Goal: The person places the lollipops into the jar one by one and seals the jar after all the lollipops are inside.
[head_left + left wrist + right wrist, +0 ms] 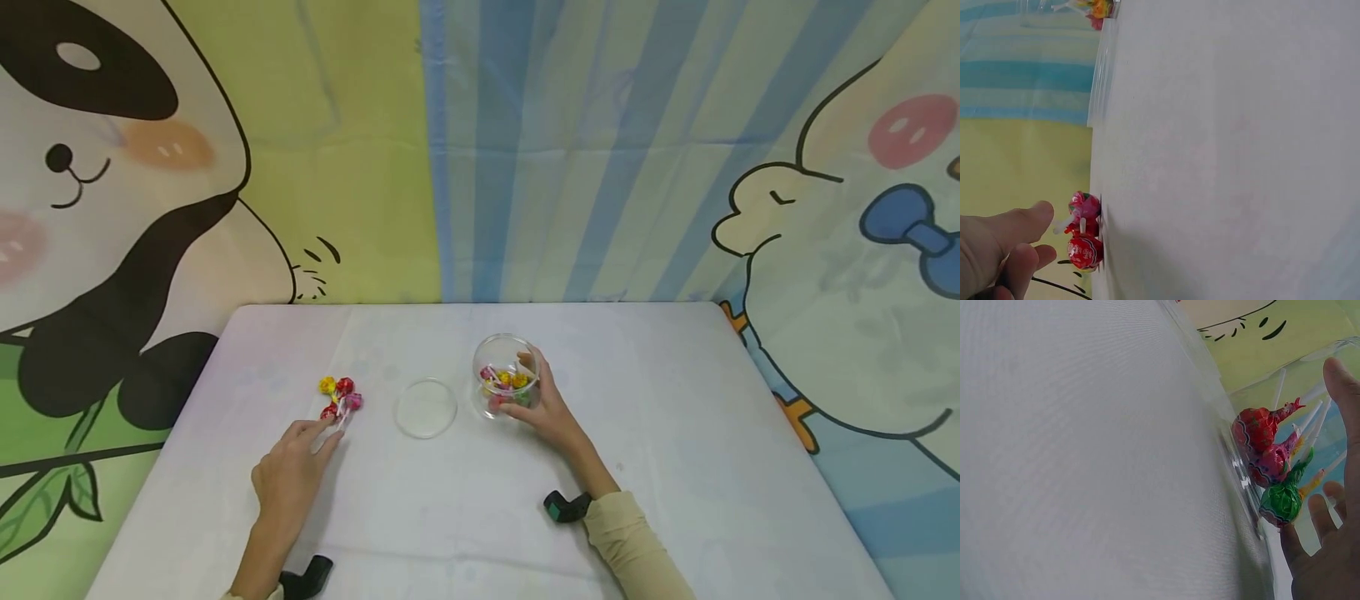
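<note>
Several wrapped lollipops (pixel 345 386), red, yellow and pink, lie in a small cluster on the left of the table. My left hand (pixel 291 472) reaches to them, thumb and forefinger parted close by the white sticks. In the left wrist view the fingertips (pixel 1041 212) stand just short of the lollipops (pixel 1085 252). My right hand (pixel 553 408) grips a clear round jar (pixel 486 408) from its right side. Inside the jar, red, pink, green and yellow lollipops show in the right wrist view, the green lollipop (pixel 1281 504) nearest the fingers.
A clear round lid (pixel 425 408) lies flat between the lollipop cluster and the jar. White cloth covers the table (pixel 465 517), whose far edge meets a cartoon-printed curtain (pixel 570 167). Each wrist wears a small black device (pixel 567 507).
</note>
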Available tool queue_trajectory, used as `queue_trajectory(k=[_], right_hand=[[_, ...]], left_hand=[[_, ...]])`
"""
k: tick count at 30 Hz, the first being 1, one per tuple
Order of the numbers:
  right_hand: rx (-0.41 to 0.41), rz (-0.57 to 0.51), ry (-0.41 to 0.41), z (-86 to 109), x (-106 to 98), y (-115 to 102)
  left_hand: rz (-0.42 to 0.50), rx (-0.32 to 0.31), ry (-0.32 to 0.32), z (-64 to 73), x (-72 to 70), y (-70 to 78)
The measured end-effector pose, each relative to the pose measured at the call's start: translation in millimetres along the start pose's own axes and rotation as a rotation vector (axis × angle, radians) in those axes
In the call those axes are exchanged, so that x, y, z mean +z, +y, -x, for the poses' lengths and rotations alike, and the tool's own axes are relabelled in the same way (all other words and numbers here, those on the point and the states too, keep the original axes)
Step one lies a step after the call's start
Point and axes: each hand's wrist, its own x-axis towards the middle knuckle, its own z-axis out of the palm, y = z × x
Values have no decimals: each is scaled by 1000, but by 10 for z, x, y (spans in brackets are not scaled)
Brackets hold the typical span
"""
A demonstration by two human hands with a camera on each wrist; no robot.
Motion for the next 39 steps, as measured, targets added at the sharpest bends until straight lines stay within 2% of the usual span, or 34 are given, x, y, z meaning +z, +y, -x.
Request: queue_trajectory(k=[3, 12, 25, 28, 32, 36, 39], right_hand=[[-1, -6, -1, -5, 7, 12], [-4, 2, 1, -5, 32, 9], [-21, -18, -4, -6, 11, 21], [-20, -24, -5, -5, 9, 14], [-16, -21, -7, -5, 7, 6], [-14, -13, -7, -5, 5, 0], [-13, -15, -6, -6, 3, 2]], left_hand=[[-2, -13, -9, -31, -11, -22], [-19, -44, -109, -35, -1, 17], [32, -39, -34, -59, 49, -21], [78, -13, 14, -71, 46, -25], [146, 64, 90, -97, 33, 15], [234, 137, 134, -142, -11, 128], [339, 195, 151, -183, -52, 254]])
